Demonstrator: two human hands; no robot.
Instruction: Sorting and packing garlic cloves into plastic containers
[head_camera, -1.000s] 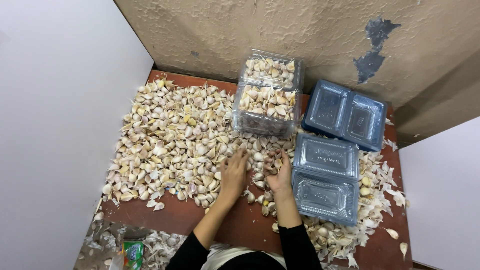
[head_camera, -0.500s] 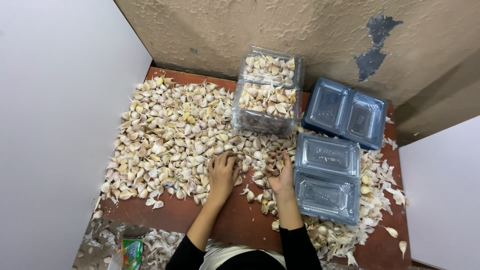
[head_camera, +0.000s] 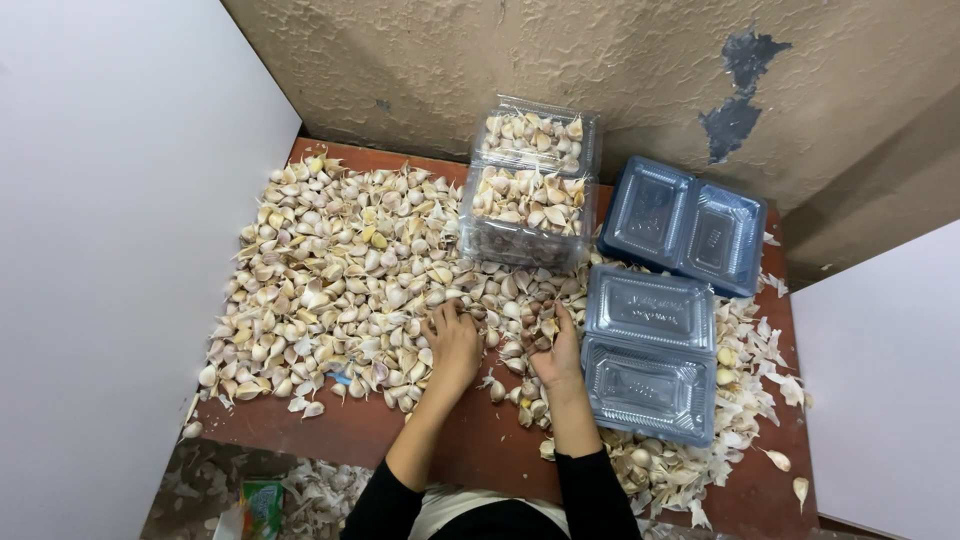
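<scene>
left hand (head_camera: 455, 345) lies flat, fingers spread on garlic cloves (head_camera: 330, 270); right hand (head_camera: 556, 352) pinches one clove (head_camera: 548, 328) on the desk (head_camera: 350, 425).

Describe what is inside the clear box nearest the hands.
The clear box holds garlic cloves, heaped to its rim. Its lower layers and bottom are hidden beneath the top cloves.

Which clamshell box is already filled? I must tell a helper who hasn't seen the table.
Start at the rough plaster wall. Against it stands the clear plastic clamshell box, behind the loose garlic cloves. Unlike the two empty blue-tinted clamshell boxes, both its halves hold cloves.
</scene>
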